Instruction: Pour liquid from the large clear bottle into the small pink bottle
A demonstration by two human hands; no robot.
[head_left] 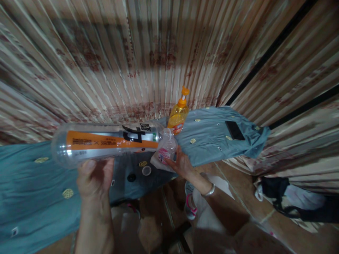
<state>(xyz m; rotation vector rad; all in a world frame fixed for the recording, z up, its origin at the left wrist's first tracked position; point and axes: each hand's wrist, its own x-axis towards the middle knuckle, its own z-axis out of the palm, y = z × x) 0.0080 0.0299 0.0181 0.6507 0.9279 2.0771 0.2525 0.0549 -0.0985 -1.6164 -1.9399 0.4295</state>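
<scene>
My left hand is closed round the underside of a large clear bottle with an orange and silver label, which lies sideways in the air. Its right end meets a small clear bottle with a pink label. On the small bottle's right side are the fingers of my right hand, which hold it upright over a white cloth or tissue. Just behind stands an orange pump bottle. Whether the mouths of the two held bottles touch is too blurred to tell.
A teal cloth covers the narrow surface. On it lie a black phone, a translucent cap and a dark cap. Pleated curtains hang behind. Dark and light clothes lie at the lower right.
</scene>
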